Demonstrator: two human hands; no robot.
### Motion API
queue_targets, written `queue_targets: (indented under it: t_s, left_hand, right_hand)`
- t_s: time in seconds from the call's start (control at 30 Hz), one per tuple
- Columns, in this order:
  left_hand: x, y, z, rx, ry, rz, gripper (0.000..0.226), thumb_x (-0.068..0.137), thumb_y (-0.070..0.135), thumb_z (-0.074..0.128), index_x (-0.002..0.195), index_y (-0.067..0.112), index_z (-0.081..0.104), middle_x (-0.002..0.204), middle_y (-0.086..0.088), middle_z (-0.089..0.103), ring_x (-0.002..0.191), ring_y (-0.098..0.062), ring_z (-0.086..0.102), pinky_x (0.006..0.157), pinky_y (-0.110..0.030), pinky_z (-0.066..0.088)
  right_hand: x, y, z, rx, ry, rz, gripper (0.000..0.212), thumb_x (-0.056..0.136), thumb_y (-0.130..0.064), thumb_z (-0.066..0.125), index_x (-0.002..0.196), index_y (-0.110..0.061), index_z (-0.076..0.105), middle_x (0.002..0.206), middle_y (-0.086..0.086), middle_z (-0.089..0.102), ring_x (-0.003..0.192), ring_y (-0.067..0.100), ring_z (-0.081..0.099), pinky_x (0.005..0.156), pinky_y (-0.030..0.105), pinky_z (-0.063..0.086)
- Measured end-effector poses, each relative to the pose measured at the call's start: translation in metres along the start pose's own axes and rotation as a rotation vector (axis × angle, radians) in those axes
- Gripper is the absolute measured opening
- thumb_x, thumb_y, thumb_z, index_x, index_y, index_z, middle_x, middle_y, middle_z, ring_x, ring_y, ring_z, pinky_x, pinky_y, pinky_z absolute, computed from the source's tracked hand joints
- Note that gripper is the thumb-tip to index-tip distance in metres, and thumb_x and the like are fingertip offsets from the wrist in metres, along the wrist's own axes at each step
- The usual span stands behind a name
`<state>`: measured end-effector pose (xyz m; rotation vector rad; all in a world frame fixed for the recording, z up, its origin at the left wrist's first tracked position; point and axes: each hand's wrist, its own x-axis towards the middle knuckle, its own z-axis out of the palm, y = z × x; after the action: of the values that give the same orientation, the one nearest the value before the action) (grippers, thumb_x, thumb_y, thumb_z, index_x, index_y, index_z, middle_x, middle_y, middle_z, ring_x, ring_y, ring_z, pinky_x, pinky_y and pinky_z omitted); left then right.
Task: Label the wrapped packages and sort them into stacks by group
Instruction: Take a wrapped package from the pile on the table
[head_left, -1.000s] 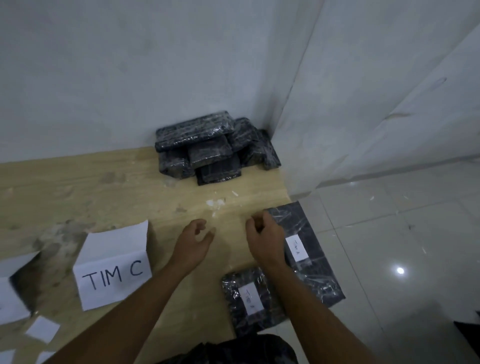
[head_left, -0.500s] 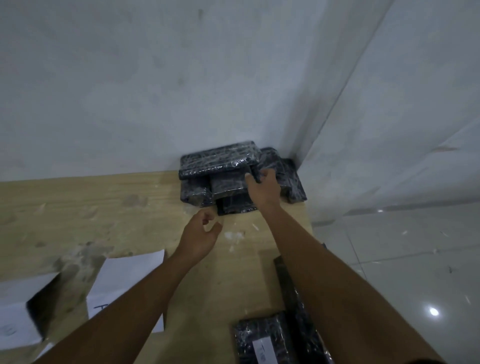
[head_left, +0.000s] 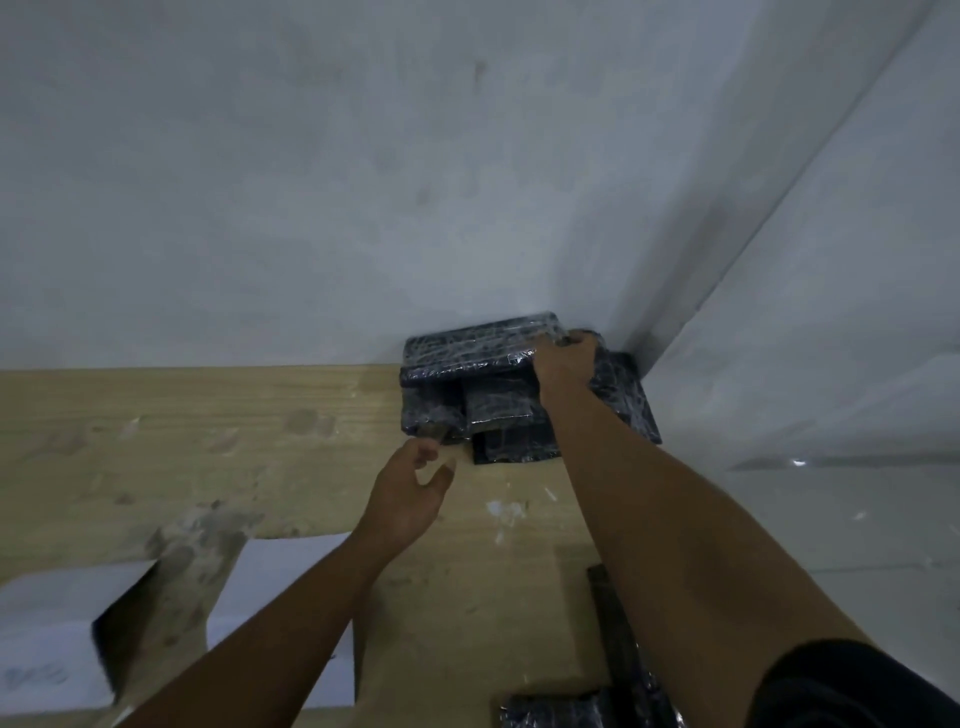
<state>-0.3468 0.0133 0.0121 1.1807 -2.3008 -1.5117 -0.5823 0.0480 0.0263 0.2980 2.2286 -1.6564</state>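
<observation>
Fetch step: right hand (head_left: 565, 365) fingers gripping top wrapped package (head_left: 467, 349) on corner pile (head_left: 496, 415); left hand (head_left: 410, 501) slack, empty beside pile. Next, likely: lift clear, label.

Stained white walls (head_left: 311, 182) meet in a corner. Scuffed pale-wood counter (head_left: 182, 431). Glossy pale floor (head_left: 841, 530) at right, small light glint (head_left: 799, 462).

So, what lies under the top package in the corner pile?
At least three wrapped packages show beneath the top package: two side by side, a third lower in front. The right hand, gripping its right end, and the forearm cover the rest.
</observation>
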Motion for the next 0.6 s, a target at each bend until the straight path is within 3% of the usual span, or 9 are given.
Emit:
queue_targets:
  t_s: [0.13, 0.23, 0.33, 0.43, 0.6]
  left_hand:
    - [0.0, -0.002, -0.006, -0.091, 0.019, -0.058, 0.018, 0.092, 0.021, 0.06, 0.109, 0.018, 0.054, 0.114, 0.002, 0.057, 0.11, -0.014, 0.053, 0.088, -0.025, 0.038]
    - [0.0, 0.0, -0.012, -0.156, 0.077, -0.092, 0.013, 0.093, 0.019, 0.059, 0.106, 0.02, 0.054, 0.106, 0.005, 0.057, 0.105, -0.017, 0.056, 0.084, -0.026, 0.039]
    - [-0.004, 0.002, -0.022, -0.259, 0.141, -0.154, 0.023, 0.094, 0.027, 0.057, 0.114, 0.019, 0.053, 0.111, 0.002, 0.058, 0.095, -0.019, 0.06, 0.085, -0.04, 0.051]
    - [-0.01, 0.005, -0.034, -0.428, 0.15, -0.223, 0.04, 0.095, 0.03, 0.055, 0.131, 0.016, 0.045, 0.121, -0.002, 0.053, 0.097, -0.02, 0.061, 0.089, -0.048, 0.054]
    - [-0.04, -0.003, -0.05, -0.768, 0.152, -0.169, 0.029, 0.099, 0.013, 0.048, 0.127, 0.014, 0.044, 0.111, -0.01, 0.06, 0.097, -0.028, 0.064, 0.086, -0.051, 0.052]
  right_hand:
    - [-0.009, -0.001, -0.003, 0.098, 0.005, -0.104, 0.034, 0.091, -0.018, 0.061, 0.118, -0.015, 0.04, 0.103, 0.007, 0.054, 0.074, 0.013, 0.052, 0.072, 0.027, 0.045]
    - [-0.019, -0.006, -0.012, 0.123, -0.007, -0.202, 0.035, 0.092, -0.019, 0.062, 0.12, -0.015, 0.041, 0.108, 0.006, 0.054, 0.076, 0.011, 0.053, 0.06, 0.021, 0.044]
    - [-0.033, -0.007, -0.028, 0.15, -0.05, -0.275, 0.035, 0.092, -0.023, 0.063, 0.119, -0.014, 0.043, 0.106, 0.007, 0.056, 0.07, 0.007, 0.052, 0.056, 0.018, 0.043]
    - [-0.058, -0.004, -0.046, 0.218, -0.092, -0.25, 0.034, 0.092, -0.025, 0.063, 0.119, -0.013, 0.045, 0.104, 0.004, 0.057, 0.071, 0.009, 0.054, 0.058, 0.02, 0.049]
    - [-0.106, 0.022, -0.081, 0.369, -0.165, -0.18, 0.03, 0.092, -0.021, 0.064, 0.113, -0.012, 0.044, 0.089, 0.003, 0.062, 0.062, 0.008, 0.061, 0.059, 0.026, 0.056]
